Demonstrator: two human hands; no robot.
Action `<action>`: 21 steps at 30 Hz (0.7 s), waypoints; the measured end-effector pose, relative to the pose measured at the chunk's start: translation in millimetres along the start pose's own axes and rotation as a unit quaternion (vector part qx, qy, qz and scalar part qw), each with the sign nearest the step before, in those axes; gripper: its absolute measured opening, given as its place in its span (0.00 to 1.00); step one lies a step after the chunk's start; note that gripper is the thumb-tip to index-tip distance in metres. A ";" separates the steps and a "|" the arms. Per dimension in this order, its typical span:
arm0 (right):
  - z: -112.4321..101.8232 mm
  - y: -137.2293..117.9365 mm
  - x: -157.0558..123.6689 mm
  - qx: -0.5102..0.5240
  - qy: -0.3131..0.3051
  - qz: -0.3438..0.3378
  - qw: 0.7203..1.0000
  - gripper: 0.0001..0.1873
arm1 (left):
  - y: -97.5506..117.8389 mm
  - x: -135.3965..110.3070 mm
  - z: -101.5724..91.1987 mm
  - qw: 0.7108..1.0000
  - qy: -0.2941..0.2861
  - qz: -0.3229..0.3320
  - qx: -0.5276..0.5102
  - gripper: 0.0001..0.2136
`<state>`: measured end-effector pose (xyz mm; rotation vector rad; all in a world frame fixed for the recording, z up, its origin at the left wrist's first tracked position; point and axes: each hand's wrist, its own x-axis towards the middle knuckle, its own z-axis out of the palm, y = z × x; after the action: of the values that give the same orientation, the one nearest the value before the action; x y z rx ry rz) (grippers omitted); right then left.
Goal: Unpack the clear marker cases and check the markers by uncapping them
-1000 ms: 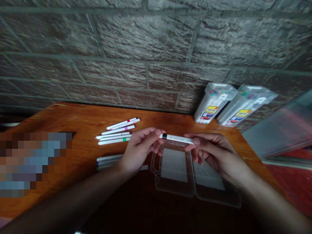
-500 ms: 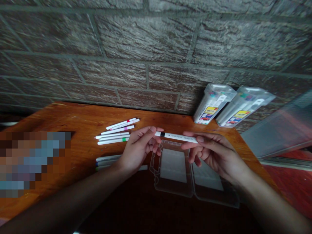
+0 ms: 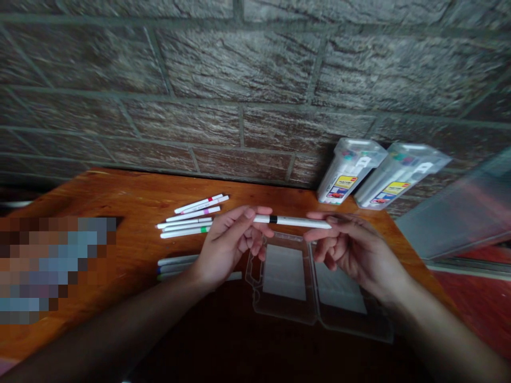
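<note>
A white marker (image 3: 297, 222) with a black band lies level in the air between my hands. My left hand (image 3: 233, 234) pinches its banded end between thumb and fingers. At the opposite end, the thumb and fingertips of my right hand (image 3: 349, 239) close on the barrel. Below them, a clear plastic case (image 3: 315, 306) lies opened flat on the wooden table, with a pale sheet in each half. Several white markers (image 3: 187, 229) with coloured bands rest beyond my left hand. More markers (image 3: 178, 260) lie by my left wrist, partly covered by it.
Two clear marker cases (image 3: 339, 181) with yellow labels stand upright at the back right, against the stone wall (image 3: 215, 122). A blurred, pixelated patch (image 3: 51, 266) covers the left of the table (image 3: 120, 194). A translucent panel (image 3: 459, 207) leans at the right.
The marker has shifted slightly right and turned about its length, so its printed lettering no longer faces me. Both hands keep hold of it.
</note>
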<state>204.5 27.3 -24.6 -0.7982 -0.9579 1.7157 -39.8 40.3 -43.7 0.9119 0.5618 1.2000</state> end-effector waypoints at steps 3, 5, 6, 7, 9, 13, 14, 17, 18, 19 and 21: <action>0.3 -1.2 1.3 0.002 0.018 0.004 1.000 0.13 | -0.8 -1.1 -0.8 1.000 -0.016 0.008 0.013 0.15; 0.8 -1.7 2.8 -0.002 0.036 0.008 0.999 0.12 | -1.6 -2.4 -1.0 0.999 -0.027 0.015 0.023 0.15; 0.9 -1.8 3.5 -0.005 0.046 0.009 0.999 0.12 | -1.9 -3.3 -0.9 0.999 -0.031 0.016 0.030 0.15; 0.9 -1.8 4.3 -0.008 0.054 0.010 0.998 0.11 | -2.2 -4.2 -0.6 0.999 -0.033 0.015 0.038 0.16; 0.5 -1.6 5.3 -0.011 0.063 0.009 0.998 0.11 | -2.5 -5.8 0.0 0.997 -0.035 0.016 0.061 0.17; -0.4 -1.0 5.7 -0.009 0.059 0.001 0.998 0.11 | -2.3 -5.9 0.2 0.992 -0.032 0.035 0.120 0.18; -0.5 -0.8 5.6 -0.011 0.059 0.000 0.998 0.11 | -2.3 -5.3 -0.1 0.990 -0.030 0.037 0.131 0.18; -1.0 0.2 5.2 -0.024 0.064 -0.004 0.998 0.12 | -2.7 -3.2 -1.3 0.986 -0.026 0.041 0.158 0.18; -1.4 0.7 5.3 -0.026 0.066 -0.006 0.997 0.12 | -3.0 -2.7 -1.4 0.985 -0.025 0.043 0.165 0.18; -2.0 1.2 5.4 -0.029 0.066 -0.009 0.997 0.12 | -3.4 -2.5 -1.5 0.984 -0.024 0.046 0.172 0.18; -3.3 2.3 6.0 -0.035 0.064 -0.014 0.997 0.12 | -4.0 -2.5 -1.2 0.982 -0.021 0.045 0.182 0.17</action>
<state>204.4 33.2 -28.6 -0.9248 -0.9411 1.5950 -39.4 37.9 -47.9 1.2811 0.7266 1.1764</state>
